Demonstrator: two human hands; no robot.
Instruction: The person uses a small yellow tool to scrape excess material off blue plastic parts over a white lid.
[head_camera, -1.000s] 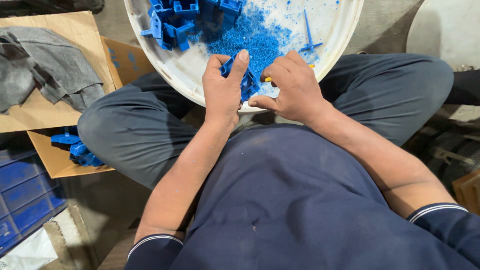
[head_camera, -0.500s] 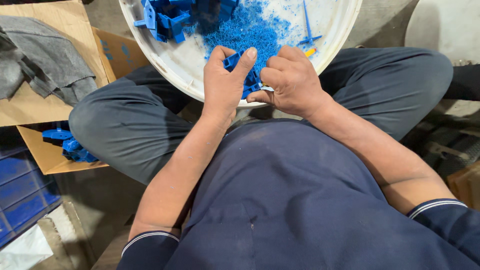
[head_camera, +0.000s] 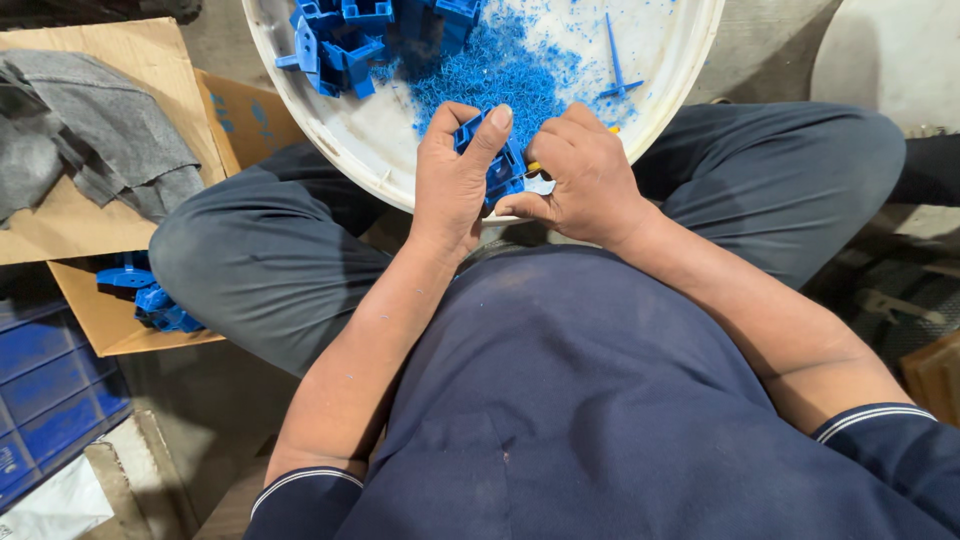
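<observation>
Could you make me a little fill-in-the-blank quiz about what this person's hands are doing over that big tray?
1. Both hands, the left hand and the right hand, hold a small plastic part coloured ____.
2. The round tray resting on the person's lap is coloured ____.
3. The grey cloth lies on a sheet of ____.
4. Loose shavings are piled inside the ____.

Missing words: blue; white; cardboard; tray
</observation>
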